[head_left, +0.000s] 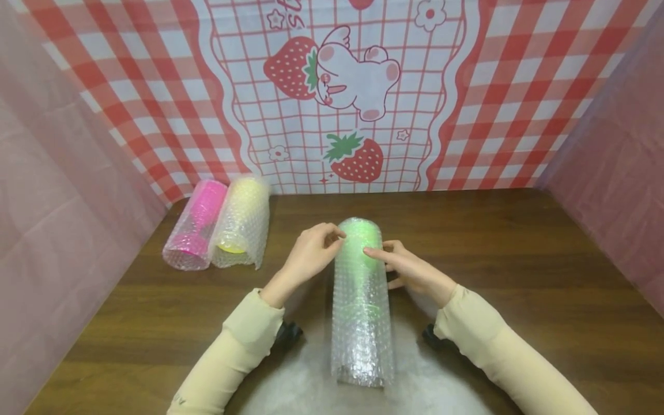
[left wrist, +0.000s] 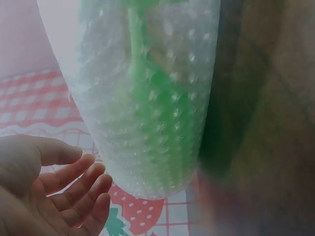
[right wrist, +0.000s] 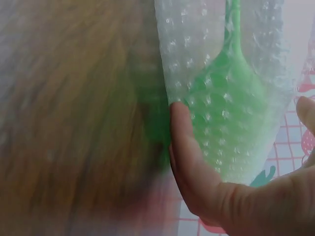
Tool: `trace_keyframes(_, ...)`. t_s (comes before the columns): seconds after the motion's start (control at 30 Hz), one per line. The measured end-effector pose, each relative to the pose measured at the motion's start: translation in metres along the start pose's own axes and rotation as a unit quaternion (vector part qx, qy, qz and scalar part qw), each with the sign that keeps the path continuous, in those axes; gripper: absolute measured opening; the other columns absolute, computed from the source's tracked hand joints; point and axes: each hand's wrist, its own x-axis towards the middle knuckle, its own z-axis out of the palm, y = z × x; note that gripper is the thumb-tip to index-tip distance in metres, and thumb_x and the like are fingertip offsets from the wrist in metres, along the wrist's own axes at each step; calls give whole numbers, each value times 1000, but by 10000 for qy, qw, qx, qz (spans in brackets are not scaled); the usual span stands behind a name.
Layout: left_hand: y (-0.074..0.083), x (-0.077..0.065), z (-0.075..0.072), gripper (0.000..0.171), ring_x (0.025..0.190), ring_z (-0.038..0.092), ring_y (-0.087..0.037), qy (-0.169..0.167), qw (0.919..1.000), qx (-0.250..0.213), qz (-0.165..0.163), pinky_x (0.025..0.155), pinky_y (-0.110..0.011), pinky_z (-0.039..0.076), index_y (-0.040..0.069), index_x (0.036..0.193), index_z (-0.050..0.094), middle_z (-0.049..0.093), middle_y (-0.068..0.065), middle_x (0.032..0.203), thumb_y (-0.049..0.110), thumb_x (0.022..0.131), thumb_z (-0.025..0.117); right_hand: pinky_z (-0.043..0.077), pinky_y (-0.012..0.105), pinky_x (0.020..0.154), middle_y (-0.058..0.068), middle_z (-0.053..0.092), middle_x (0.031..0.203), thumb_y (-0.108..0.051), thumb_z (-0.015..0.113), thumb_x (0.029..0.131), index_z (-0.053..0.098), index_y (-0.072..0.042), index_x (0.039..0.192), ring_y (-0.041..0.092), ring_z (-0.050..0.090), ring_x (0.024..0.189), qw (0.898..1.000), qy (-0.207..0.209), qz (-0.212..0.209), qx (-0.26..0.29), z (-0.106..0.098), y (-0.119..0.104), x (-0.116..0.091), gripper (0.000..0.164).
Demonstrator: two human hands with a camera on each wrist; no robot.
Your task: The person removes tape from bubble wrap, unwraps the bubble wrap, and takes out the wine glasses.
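Observation:
In the head view, a green wine glass [head_left: 362, 237] lies inside a roll of clear bubble wrap [head_left: 365, 351], its bowl toward the far end. The wrap runs on past the glass's foot toward me. My left hand [head_left: 313, 249] is at the left side of the far end, fingers loosely bent with their tips close to the wrap. My right hand [head_left: 412, 270] is on the right side, its thumb laid over the wrap and its other fingers beside it. In the right wrist view, the straight thumb [right wrist: 184, 142] rests against the wrap beside the green bowl [right wrist: 226, 108].
Two more wrapped glasses, one pink [head_left: 204, 204] and one yellow [head_left: 244, 202], lie side by side at the back left of the brown wooden table [head_left: 493, 230]. Behind the table hangs a red-and-white checked cloth [head_left: 498, 115]. Pink cloth [head_left: 62, 173] flanks both sides.

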Motion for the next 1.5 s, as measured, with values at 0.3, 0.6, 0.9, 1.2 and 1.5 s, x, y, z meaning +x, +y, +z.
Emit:
trace_keyframes(0.3, 9, 18, 3, 15, 83, 56, -15, -53, 9985, 525, 147, 70, -28, 47, 12, 98, 64, 61, 0, 92, 21, 87, 59, 44, 52, 90, 23, 9, 143, -44, 58, 84, 5, -2, 139, 41, 26, 128, 9999, 87, -24, 68, 8, 0, 8, 87)
trace_keyframes(0.6, 20, 25, 4, 30, 80, 53, -14, -295, 9910, 1286, 205, 67, -26, 47, 10, 94, 64, 57, -2, 91, 35, 78, 70, 43, 53, 90, 22, 7, 145, -43, 60, 83, 5, -1, 138, 42, 26, 128, 9999, 145, -6, -46, 10, -1, 9, 88)
trace_keyframes(0.9, 20, 27, 4, 21, 84, 55, -16, -386, 9890, 1411, 235, 73, -27, 48, 9, 95, 65, 58, -3, 92, 23, 80, 68, 43, 53, 91, 22, 7, 145, -42, 62, 82, 4, 0, 138, 42, 26, 128, 9999, 130, -18, -15, 12, 0, 11, 91)
trace_keyframes(1.2, 28, 31, -1, 16, 83, 61, -23, -547, 9821, 1747, 431, 77, -34, 51, 2, 94, 66, 62, -8, 91, 7, 80, 63, 44, 53, 90, 27, 17, 140, -38, 60, 84, 4, 2, 137, 43, 29, 126, 9998, 94, -77, -123, 11, -2, 10, 87)
trace_keyframes(1.5, 32, 30, 1, 11, 70, 61, -23, -438, 9669, 2389, 785, 64, -30, 53, -1, 84, 65, 60, -10, 81, -3, 75, 58, 43, 52, 92, 24, 18, 141, -40, 62, 82, 7, 0, 137, 41, 31, 126, 9996, 147, -20, -236, 12, 0, 11, 87)
